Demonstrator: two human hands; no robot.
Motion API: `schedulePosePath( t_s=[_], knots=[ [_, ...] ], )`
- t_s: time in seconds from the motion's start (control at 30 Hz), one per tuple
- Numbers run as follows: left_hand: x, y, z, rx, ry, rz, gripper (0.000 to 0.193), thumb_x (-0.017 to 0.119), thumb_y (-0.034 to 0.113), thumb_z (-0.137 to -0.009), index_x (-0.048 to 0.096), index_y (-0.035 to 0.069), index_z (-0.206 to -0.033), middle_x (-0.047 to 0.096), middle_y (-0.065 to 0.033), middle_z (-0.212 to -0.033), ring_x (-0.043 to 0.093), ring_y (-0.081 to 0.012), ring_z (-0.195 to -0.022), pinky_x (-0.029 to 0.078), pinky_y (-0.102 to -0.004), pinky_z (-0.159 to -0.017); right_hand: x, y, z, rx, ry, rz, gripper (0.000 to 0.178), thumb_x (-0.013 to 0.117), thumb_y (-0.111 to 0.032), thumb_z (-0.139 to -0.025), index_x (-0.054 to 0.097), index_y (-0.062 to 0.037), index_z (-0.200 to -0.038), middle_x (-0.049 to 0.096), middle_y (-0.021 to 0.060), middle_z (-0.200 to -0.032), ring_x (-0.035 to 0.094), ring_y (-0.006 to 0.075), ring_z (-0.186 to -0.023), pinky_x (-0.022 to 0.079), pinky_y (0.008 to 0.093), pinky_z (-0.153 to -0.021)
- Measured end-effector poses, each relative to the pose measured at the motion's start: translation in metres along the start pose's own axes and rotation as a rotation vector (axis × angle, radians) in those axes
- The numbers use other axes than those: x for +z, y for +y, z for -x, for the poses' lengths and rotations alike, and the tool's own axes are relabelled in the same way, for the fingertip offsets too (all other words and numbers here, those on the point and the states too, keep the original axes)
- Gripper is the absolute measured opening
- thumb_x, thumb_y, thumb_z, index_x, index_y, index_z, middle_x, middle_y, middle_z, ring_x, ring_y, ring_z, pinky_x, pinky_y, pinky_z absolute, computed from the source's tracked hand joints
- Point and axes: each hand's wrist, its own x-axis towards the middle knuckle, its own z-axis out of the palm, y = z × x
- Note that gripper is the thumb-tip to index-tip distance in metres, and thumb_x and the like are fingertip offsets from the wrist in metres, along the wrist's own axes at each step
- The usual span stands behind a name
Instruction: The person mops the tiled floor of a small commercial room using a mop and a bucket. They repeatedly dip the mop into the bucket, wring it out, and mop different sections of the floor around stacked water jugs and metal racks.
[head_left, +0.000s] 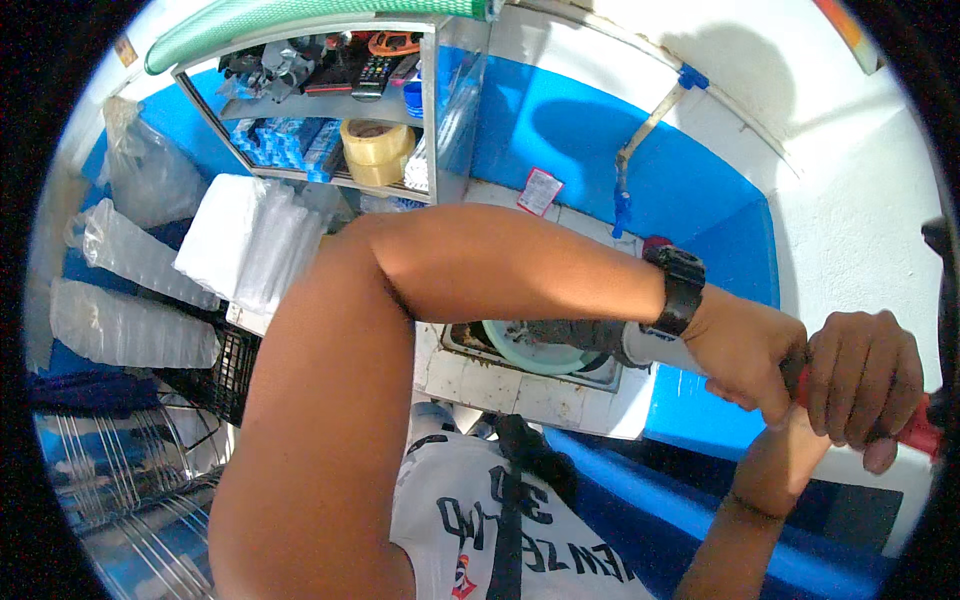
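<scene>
My left arm crosses in front, a black watch on its wrist. At the right, my left hand is closed round the dark end of a red handle. My right hand comes up from below and wraps its fingers over the red handle beside my left hand. A grey cylinder with a dark, rough-looking sleeve shows beneath my left wrist. I cannot tell whether it joins the handle. The handle's right end runs into the dark rim of the picture.
A pale green basin sits in the sink of a white tiled counter. Above it hangs a pipe tap. A glass cabinet holds tape rolls and a remote. Plastic bag packs and a wire rack stand left.
</scene>
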Motion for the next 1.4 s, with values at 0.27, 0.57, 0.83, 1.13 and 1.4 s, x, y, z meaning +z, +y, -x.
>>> schedulePosePath(
  t_s=[0.27, 0.57, 0.83, 1.13, 1.4],
  knots=[
    [-0.014, -0.051, 0.021, 0.079, 0.445, -0.337, 0.021, 0.068, 0.017, -0.082, 0.067, -0.004, -0.082, 0.062, -0.0068, -0.061, 0.056, -0.0134, -0.056, 0.045, -0.0354, -0.052, 0.000, 0.055, 0.031, -0.110, 0.612, 0.353, 0.015, 0.053, -0.010, -0.099, 0.046, -0.0157, -0.087, 0.045, -0.0014, -0.053, 0.044, 0.0112, -0.038, 0.042, 0.0283, -0.037],
    [-0.019, -0.075, 0.038, 0.155, 0.697, -0.527, 0.025, 0.074, 0.020, -0.077, 0.062, -0.002, -0.076, 0.063, -0.0143, -0.063, 0.058, -0.0168, -0.055, 0.046, -0.0382, -0.053, 0.009, 0.096, 0.013, -0.265, 0.988, 0.434, 0.025, 0.059, -0.003, -0.096, 0.043, -0.0136, -0.080, 0.037, -0.0005, -0.052, 0.038, 0.0110, -0.040, 0.035, 0.0287, -0.036],
    [-0.010, -0.079, 0.054, 0.205, 0.782, -0.531, 0.027, 0.077, 0.024, -0.078, 0.066, 0.000, -0.081, 0.066, -0.0154, -0.070, 0.061, -0.0200, -0.059, 0.049, -0.0376, -0.058, 0.023, 0.120, -0.003, -0.286, 1.187, 0.617, 0.022, 0.063, -0.001, -0.091, 0.045, -0.0107, -0.082, 0.043, 0.0012, -0.055, 0.042, 0.0114, -0.040, 0.038, 0.0278, -0.036],
    [0.006, -0.032, 0.026, 0.283, 0.821, -0.673, 0.030, 0.076, 0.029, -0.076, 0.069, 0.000, -0.081, 0.067, -0.0224, -0.073, 0.068, -0.0391, -0.067, 0.054, -0.0424, -0.062, 0.050, 0.065, -0.032, -0.380, 1.065, 0.584, 0.015, 0.061, -0.002, -0.090, 0.052, -0.0111, -0.083, 0.039, -0.0009, -0.054, 0.039, 0.0110, -0.041, 0.035, 0.0271, -0.037],
    [0.030, -0.067, 0.027, 0.208, 0.935, -0.694, 0.026, 0.077, 0.023, -0.073, 0.071, 0.002, -0.086, 0.069, -0.0220, -0.076, 0.068, -0.0414, -0.073, 0.056, -0.0438, -0.065, 0.049, 0.093, 0.011, -0.388, 1.062, 0.581, 0.023, 0.063, 0.000, -0.093, 0.047, -0.0111, -0.081, 0.042, 0.0005, -0.054, 0.041, 0.0115, -0.040, 0.038, 0.0280, -0.035]
  ],
)
